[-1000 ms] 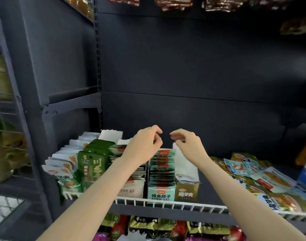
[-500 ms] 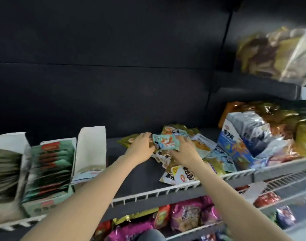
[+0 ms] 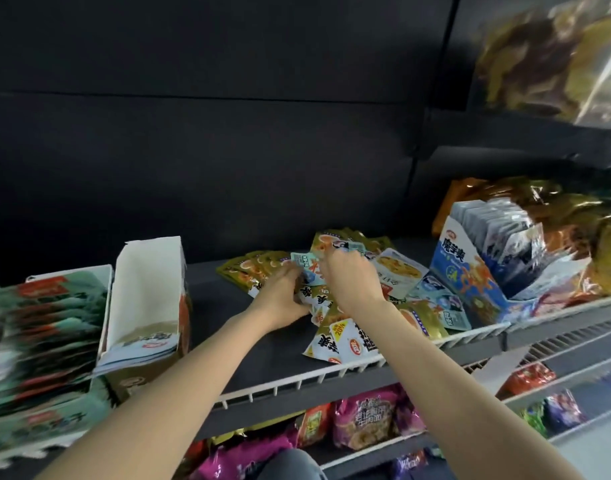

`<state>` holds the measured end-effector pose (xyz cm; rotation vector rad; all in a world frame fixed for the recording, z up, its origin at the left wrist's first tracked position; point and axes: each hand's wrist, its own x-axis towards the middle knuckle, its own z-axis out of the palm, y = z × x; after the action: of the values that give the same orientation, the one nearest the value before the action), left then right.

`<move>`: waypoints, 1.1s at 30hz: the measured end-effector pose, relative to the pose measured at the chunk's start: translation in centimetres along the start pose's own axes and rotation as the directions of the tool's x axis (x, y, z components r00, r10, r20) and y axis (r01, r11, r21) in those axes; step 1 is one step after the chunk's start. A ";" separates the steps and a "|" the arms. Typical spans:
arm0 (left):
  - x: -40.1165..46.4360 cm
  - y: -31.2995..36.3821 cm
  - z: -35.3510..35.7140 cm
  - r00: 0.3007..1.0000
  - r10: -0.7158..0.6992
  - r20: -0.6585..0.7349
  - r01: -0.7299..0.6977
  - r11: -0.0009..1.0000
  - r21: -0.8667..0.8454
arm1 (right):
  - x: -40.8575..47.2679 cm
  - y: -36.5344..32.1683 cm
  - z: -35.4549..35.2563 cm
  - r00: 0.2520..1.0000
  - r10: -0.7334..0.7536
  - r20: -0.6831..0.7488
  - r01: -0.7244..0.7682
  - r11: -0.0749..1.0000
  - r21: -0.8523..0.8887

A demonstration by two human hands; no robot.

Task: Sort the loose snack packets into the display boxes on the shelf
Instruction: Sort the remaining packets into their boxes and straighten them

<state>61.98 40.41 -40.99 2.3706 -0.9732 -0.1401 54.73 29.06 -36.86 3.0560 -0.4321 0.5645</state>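
My left hand [image 3: 283, 299] and right hand [image 3: 352, 282] both pinch the light-blue packet [image 3: 306, 268]; its nearly empty display box [image 3: 148, 299] lies well left of my grip

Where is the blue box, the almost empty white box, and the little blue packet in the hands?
blue box [image 3: 461, 271]: head view, on its printed front panel.
white box [image 3: 148, 271]: head view, on its inner wall.
little blue packet [image 3: 309, 268]: head view, on its visible face between the hands.
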 end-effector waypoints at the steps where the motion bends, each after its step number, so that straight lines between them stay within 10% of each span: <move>1: -0.5 0.4 -0.4 0.999 0.020 0.040 -0.019 1.000 -0.010 | -0.1 -0.5 -0.7 0.997 0.048 -0.061 -0.037 0.985 0.166; 4: -2.0 1.5 -1.8 0.999 0.047 0.006 -0.045 0.984 -0.171 | -0.3 -1.9 -3.2 0.967 0.235 -0.101 -0.121 0.771 0.626; 10: -6.6 3.1 -8.6 0.851 -0.015 -0.524 -0.045 0.994 -0.102 | -1.2 -6.6 -8.9 0.960 0.275 0.055 -0.123 0.237 0.964; 14: -11.5 1.6 -15.0 0.803 -0.003 -0.596 -0.059 0.995 -0.085 | -1.9 -10.1 -10.7 0.989 0.139 -0.057 -0.019 0.494 0.870; 19: -19.1 -2.5 -21.9 0.730 0.036 -0.683 -0.087 0.995 -0.041 | -2.9 -18.1 -13.3 0.993 0.041 -0.109 0.090 0.322 0.942; 27: -27.7 -7.8 -28.5 0.583 -0.060 -0.810 -0.036 0.994 -0.100 | -3.8 -29.5 -13.7 0.960 -0.077 -0.269 0.279 0.363 0.889; 33: -29.6 -12.4 -29.0 0.699 -0.171 -0.694 0.176 0.982 -0.065 | -4.6 -33.1 -11.4 0.958 -0.177 -0.225 0.284 0.497 0.820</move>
<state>56.64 80.95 -26.85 2.2139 -0.3693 0.6598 55.53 62.78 -26.26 3.8269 0.4415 1.2401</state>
